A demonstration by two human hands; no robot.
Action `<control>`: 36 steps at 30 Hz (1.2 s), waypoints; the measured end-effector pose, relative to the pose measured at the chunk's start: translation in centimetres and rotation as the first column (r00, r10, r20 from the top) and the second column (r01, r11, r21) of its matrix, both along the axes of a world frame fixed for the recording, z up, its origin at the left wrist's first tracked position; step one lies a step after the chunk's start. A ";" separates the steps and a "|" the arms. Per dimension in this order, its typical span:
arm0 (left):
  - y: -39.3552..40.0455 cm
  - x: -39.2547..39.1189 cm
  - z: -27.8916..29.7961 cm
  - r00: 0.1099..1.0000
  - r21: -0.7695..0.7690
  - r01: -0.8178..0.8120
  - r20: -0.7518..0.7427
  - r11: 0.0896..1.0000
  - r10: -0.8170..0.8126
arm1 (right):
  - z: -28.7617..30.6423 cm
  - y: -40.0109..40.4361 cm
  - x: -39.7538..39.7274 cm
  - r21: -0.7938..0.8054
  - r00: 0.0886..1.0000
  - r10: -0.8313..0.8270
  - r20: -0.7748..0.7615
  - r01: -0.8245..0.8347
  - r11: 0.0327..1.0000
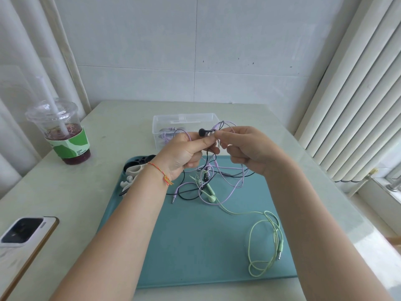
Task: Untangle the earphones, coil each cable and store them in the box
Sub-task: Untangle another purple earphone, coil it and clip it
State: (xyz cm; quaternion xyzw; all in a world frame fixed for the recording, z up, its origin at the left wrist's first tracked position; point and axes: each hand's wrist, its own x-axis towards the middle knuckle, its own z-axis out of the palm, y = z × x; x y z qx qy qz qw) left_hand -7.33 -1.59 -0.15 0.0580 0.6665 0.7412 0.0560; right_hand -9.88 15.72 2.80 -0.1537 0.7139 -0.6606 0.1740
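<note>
1. Lying nearest on the teal mat [195, 246], the green earphone cable [265, 242] makes loose loops at the near right part, close to the mat's right edge; its plug points to the near edge. The near left and middle part of the mat is bare.
2. A phone [23, 237] lies at the near left on the table [65, 192], partly past the picture's left border, well apart from the mat.
3. In the mat's far half sits the tangle: green earbuds [210, 195], purple cable [232, 185] and black cable [186, 196] cross one another. A purple plug lies just beside the left forearm.
4. Above the tangle both hands are lifted. The left hand [184, 153] has its fingers curled around cables, and a black earbud [202, 132] sticks up above it. The right hand [245, 148] pinches cable with fingertips near that earbud; the purple and black strands hang from both hands down to the mat.
5. At the mat's far left corner lie white and dark cable holders [138, 168].
6. Behind the hands stands the clear box [184, 120], open, with some purple cable inside.
7. A drink cup [63, 131] stands far left, near the table's left edge.
</note>
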 end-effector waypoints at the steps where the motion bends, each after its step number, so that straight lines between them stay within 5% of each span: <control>1: 0.0 0.0 0.0 1.000 -0.028 -0.022 0.012 0.999 0.022 | -0.1 0.0 0.0 0.013 1.000 -0.020 -0.010 0.020 1.000; 12: 0.3 -0.1 0.1 0.998 -0.288 -0.063 -0.009 0.956 0.064 | -0.6 -1.2 -0.2 0.291 0.907 -0.274 -0.321 0.370 0.882; 17: -0.9 -0.7 -0.1 0.965 -0.328 -0.254 -0.027 0.910 0.260 | -0.5 -0.8 -0.3 0.365 0.894 -0.194 -0.405 0.352 0.862; 24: 0.1 -0.2 0.1 0.994 -0.215 -0.109 -0.026 0.971 0.106 | 0.0 -0.5 0.2 0.339 0.945 -0.064 -0.322 0.178 0.924; 28: -0.2 -0.1 0.1 0.996 -0.169 -0.093 -0.007 0.981 0.094 | 0.5 0.3 0.1 0.187 0.983 -0.076 -0.169 0.107 0.977; 36: 0.1 0.0 -0.1 0.999 -0.328 0.009 0.045 0.945 0.006 | 0.8 0.6 0.3 0.132 0.981 -0.103 -0.166 0.125 0.983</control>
